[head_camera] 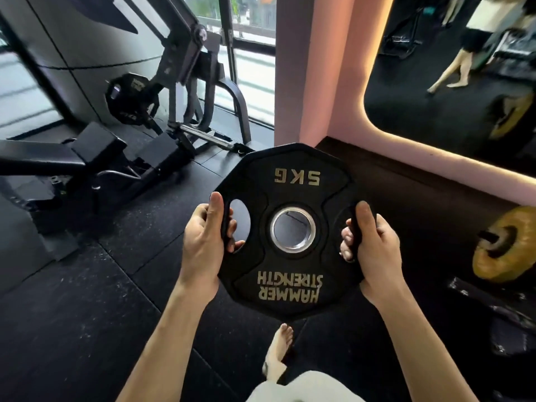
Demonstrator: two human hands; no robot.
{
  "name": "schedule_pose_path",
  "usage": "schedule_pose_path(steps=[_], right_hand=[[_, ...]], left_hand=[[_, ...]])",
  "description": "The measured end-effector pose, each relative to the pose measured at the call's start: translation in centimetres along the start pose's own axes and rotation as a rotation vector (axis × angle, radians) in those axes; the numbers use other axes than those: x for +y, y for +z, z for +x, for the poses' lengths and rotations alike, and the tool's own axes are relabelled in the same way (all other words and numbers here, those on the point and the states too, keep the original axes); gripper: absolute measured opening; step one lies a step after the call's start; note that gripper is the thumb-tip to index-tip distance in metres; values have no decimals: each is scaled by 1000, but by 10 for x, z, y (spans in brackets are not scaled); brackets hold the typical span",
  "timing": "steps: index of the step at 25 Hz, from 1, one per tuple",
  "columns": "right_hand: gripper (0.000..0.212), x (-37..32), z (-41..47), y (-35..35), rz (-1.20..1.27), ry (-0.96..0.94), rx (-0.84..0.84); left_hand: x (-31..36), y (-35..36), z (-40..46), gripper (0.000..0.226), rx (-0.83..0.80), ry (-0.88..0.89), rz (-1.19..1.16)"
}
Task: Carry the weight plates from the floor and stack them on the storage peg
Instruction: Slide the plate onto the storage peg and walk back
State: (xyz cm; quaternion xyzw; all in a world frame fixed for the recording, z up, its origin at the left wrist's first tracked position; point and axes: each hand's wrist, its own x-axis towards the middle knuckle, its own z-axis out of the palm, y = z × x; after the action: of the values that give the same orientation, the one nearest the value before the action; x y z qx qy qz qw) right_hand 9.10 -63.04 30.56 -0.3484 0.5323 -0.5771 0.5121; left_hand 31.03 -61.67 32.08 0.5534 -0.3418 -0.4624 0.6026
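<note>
**Black plate carried, peg not yet met**

Head view: black 5 kg plate was held flat-faced above the floor. Left hand and right hand each clenched a side handle slot, equally near. Loaded peg lay right of the plate.

Bare forearms, no sleeves; bare foot; pale garment at lower edge.
</note>
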Motion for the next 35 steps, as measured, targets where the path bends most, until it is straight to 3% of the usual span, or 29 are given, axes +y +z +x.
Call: schedule_pose_path(steps=[11,21,23,26,35], right_hand=[[40,-43,290,99,35,0,131],[41,-56,511,176,113,-45,390],[40,-67,559,175,139,-76,490],[38,-81,597,169,139,-98,574],[36,-125,730,75,157,-239,910]], left_hand=[[34,104,317,41,-121,-3,-51],[52,205,593,39,-396,2,-5],[56,248,649,38,-521,-26,-6],[58,295,689,41,-584,-39,-6],[32,513,780,64,-875,-81,-7]])
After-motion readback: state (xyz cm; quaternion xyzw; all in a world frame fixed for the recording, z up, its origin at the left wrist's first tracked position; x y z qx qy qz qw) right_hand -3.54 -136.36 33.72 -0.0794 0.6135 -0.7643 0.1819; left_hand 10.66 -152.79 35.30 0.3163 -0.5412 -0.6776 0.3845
